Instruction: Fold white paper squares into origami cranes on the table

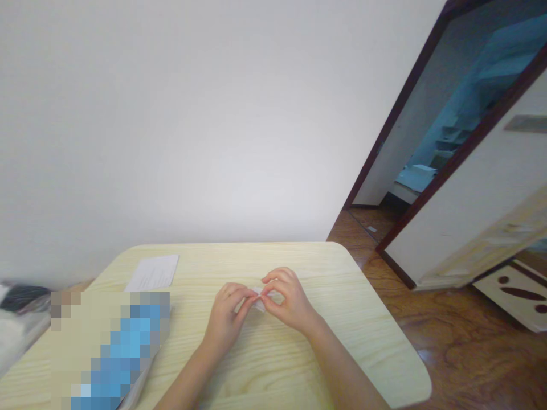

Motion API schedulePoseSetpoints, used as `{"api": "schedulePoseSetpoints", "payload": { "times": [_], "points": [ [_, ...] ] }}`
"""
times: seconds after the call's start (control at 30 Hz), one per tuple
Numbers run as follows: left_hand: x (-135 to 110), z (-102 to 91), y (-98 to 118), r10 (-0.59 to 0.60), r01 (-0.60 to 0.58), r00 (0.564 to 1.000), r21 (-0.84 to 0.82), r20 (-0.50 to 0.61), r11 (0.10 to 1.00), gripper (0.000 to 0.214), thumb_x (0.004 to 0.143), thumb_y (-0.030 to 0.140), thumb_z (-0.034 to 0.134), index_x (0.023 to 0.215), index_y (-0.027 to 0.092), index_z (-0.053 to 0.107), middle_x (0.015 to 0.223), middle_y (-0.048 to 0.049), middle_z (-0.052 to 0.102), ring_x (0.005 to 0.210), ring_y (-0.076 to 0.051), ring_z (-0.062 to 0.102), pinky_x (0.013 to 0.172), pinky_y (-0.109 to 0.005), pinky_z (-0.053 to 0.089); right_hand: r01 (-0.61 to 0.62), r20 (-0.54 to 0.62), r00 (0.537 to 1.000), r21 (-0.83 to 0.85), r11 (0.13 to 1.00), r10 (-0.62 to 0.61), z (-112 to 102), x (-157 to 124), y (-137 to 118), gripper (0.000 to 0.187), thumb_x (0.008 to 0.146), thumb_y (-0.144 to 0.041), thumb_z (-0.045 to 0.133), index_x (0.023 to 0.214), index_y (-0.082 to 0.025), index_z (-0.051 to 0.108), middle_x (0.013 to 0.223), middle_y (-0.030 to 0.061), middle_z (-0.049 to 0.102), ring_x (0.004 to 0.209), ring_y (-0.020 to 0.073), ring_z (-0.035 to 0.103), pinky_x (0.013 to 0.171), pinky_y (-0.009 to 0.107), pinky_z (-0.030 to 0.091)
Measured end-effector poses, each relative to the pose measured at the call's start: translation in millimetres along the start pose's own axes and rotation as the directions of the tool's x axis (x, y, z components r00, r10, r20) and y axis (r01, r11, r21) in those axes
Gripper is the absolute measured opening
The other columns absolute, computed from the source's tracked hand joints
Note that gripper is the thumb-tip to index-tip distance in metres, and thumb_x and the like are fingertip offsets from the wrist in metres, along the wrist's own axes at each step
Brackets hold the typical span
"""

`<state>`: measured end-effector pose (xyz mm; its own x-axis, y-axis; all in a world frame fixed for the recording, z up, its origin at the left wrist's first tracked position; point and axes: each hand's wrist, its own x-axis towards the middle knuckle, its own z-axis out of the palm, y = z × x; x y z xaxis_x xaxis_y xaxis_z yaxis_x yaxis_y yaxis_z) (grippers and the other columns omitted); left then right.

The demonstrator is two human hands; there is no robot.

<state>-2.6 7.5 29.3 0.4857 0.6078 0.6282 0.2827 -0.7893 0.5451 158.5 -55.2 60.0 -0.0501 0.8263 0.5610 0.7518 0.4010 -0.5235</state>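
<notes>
Tabletop [273,364]: white paper [258,300] (long axis tilted) between left hand [225,319], right hand [288,302].

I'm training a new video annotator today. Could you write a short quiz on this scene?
1. What do the left hand and the right hand pinch between them?
2. True or false: the white sheet lies on the light wood table.
3. What lies beyond the table's right edge? A) carpet B) wooden floor C) grass

Key: 1. A small piece of white paper. 2. True. 3. B.
</notes>
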Motion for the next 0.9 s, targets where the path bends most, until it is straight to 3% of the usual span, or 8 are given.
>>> {"api": "schedulePoseSetpoints", "payload": {
  "times": [0.33, 0.43, 0.57, 0.7, 0.9],
  "points": [
    [-2, 4.1, -4, -0.095, 0.095, 0.995, -0.043, -0.001, 0.995, 0.013, 0.077, 0.028, 0.055, 0.073, 0.020, 0.063, 0.072, -0.0030, 0.063, 0.073, -0.017, 0.055, 0.070, -0.031, 0.041, -0.029, 0.002, 1.000, 0.048, 0.998, 0.029, -3, 0, 11, 0.005, 0.070, -0.016, 0.060, 0.070, -0.020, 0.058, 0.086, 0.0017, 0.060, 0.089, 0.0154, 0.052, 0.085, 0.032, 0.036],
    [-1, 3.3, -11, -0.174, 0.171, 0.984, -0.087, -0.033, 0.981, 0.016, 0.076, 0.031, 0.054, 0.071, 0.019, 0.063, 0.071, -0.0031, 0.064, 0.072, -0.017, 0.056, 0.069, -0.030, 0.042, -0.065, -0.046, 0.997, 0.086, 0.994, 0.069, -5, 0, 20, 0.004, 0.073, -0.017, 0.057, 0.072, -0.020, 0.058, 0.085, 0.0028, 0.060, 0.087, 0.0158, 0.053, 0.083, 0.032, 0.038],
    [0, 0.1, -20, -0.418, 0.395, 0.899, -0.170, -0.133, 0.903, 0.022, 0.074, 0.037, 0.053, 0.072, 0.019, 0.065, 0.069, -0.0029, 0.065, 0.065, -0.016, 0.057, 0.060, -0.027, 0.044, -0.154, -0.134, 0.975, 0.160, 0.975, 0.176, -7, -1, 26, 0.008, 0.079, -0.020, 0.050, 0.076, -0.019, 0.057, 0.085, 0.0053, 0.060, 0.086, 0.0166, 0.054, 0.079, 0.031, 0.041],
    [2, 0.8, -21, -0.509, 0.458, 0.857, -0.339, -0.076, 0.822, 0.025, 0.070, 0.040, 0.056, 0.073, 0.017, 0.065, 0.071, -0.0036, 0.065, 0.067, -0.016, 0.059, 0.061, -0.026, 0.047, -0.194, 0.024, 0.981, 0.231, 0.953, 0.194, 6, -3, 15, 0.017, 0.076, -0.024, 0.056, 0.092, -0.019, 0.058, 0.088, 0.0043, 0.061, 0.084, 0.0150, 0.055, 0.076, 0.027, 0.043],
    [3, 3.6, -17, -0.606, 0.533, 0.796, -0.476, 0.000, 0.700, 0.031, 0.067, 0.043, 0.060, 0.077, 0.014, 0.063, 0.060, -0.0016, 0.062, 0.048, -0.012, 0.053, 0.045, -0.023, 0.045, -0.287, 0.103, 0.958, 0.257, 0.923, 0.269, 27, -5, 6, 0.013, 0.074, -0.024, 0.058, 0.084, -0.017, 0.061, 0.078, 0.0024, 0.063, 0.072, 0.0125, 0.057, 0.067, 0.023, 0.043]
  ]
}}
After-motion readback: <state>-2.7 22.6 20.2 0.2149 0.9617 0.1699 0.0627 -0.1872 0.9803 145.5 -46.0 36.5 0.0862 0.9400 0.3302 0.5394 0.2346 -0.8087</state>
